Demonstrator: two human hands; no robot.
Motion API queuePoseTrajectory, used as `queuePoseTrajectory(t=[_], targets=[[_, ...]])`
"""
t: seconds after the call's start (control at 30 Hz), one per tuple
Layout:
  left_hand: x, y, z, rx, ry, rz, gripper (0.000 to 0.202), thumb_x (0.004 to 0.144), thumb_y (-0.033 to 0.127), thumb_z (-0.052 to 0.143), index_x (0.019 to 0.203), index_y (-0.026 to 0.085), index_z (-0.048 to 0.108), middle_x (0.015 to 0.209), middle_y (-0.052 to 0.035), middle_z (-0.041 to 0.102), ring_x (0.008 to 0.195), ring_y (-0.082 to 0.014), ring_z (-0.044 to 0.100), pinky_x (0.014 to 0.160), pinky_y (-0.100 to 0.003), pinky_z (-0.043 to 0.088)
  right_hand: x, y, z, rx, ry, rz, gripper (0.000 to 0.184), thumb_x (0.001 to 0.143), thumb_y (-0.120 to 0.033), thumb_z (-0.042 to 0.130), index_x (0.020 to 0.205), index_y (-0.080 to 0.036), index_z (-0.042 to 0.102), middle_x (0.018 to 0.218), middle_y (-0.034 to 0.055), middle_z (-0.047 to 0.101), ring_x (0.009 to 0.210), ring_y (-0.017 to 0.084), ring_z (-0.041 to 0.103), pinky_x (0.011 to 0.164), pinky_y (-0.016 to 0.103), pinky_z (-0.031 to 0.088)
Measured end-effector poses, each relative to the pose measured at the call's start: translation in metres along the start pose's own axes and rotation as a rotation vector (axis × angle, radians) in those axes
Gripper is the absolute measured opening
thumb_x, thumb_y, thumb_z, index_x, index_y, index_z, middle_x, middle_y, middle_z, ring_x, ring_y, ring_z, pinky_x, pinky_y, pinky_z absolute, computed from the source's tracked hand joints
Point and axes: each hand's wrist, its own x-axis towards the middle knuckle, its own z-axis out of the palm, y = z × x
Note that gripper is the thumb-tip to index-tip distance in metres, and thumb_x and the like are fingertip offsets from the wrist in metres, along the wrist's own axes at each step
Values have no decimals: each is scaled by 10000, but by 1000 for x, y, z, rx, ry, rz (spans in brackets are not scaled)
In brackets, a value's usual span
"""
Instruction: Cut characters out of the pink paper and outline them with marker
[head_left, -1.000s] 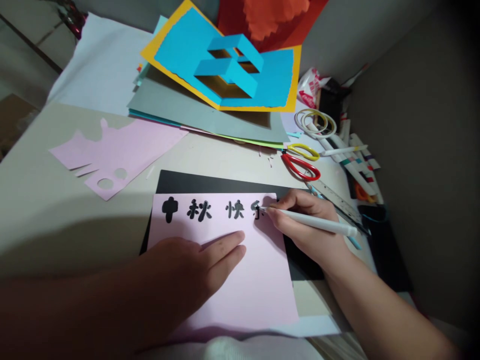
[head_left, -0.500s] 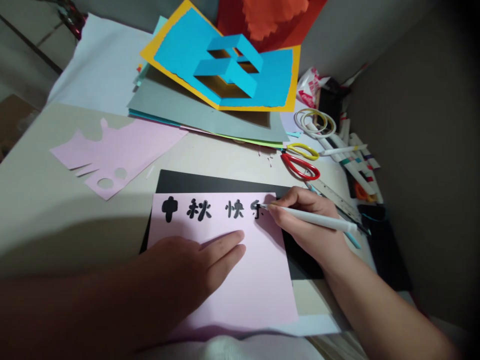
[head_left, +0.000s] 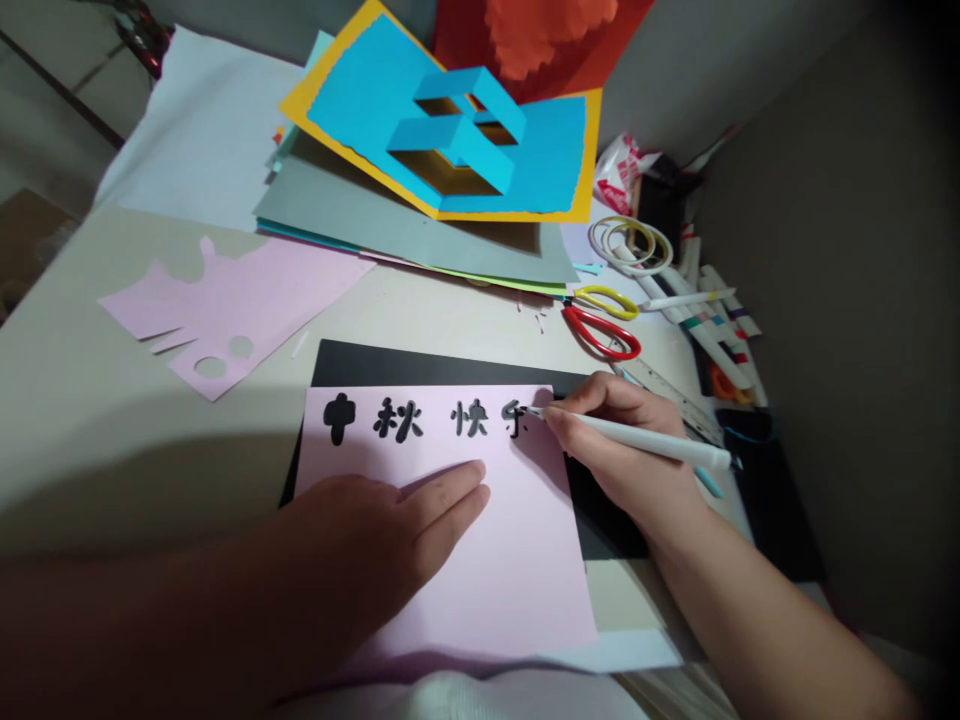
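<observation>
A pink sheet (head_left: 510, 560) lies on a black mat (head_left: 420, 365), with black cut-out characters (head_left: 405, 418) along its top edge. My left hand (head_left: 382, 540) rests flat on the sheet, fingers stretched out together. My right hand (head_left: 622, 450) is closed round a white pen-like tool (head_left: 645, 440). The tool's tip touches the sheet beside the last character, near the top right corner.
A blue and yellow pop-up card (head_left: 450, 130) lies on a stack of coloured paper (head_left: 390, 215) at the back. A pink offcut (head_left: 225, 300) sits left. Red and yellow scissors (head_left: 604, 320), tape rolls (head_left: 630, 243), markers (head_left: 709, 320) and a ruler (head_left: 675, 395) lie right, by a grey wall.
My right hand and the tool have shifted slightly to the right along the top edge of the pink sheet. My left hand has stayed in place.
</observation>
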Motion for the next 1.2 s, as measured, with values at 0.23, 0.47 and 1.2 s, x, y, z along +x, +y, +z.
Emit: queuePoseTrajectory(t=[0.23,0.47,1.2], targets=[[0,2,-4,-9,16,-17,890,822,708,576,1524,190,398,1562,-127,415,662,-170,685,530,-355,493,0,-1,1,-49,-10,-19,224,787,-157,739,632,-227,594,620,-16,571,583,126,473,579,274,445],[0,1,2,-8,51,7,859,831,647,624,1518,181,404,1561,-118,415,684,-182,702,510,-374,503,0,0,1,-63,-34,-37,217,803,-236,750,640,-237,607,621,-6,579,577,138,486,539,277,431],[0,2,-6,74,22,35,757,843,683,590,1446,234,505,1603,-86,339,641,-151,696,510,-327,545,1,0,-1,-81,-37,-25,237,780,-138,727,611,-213,578,589,-28,534,544,112,415,505,263,332]])
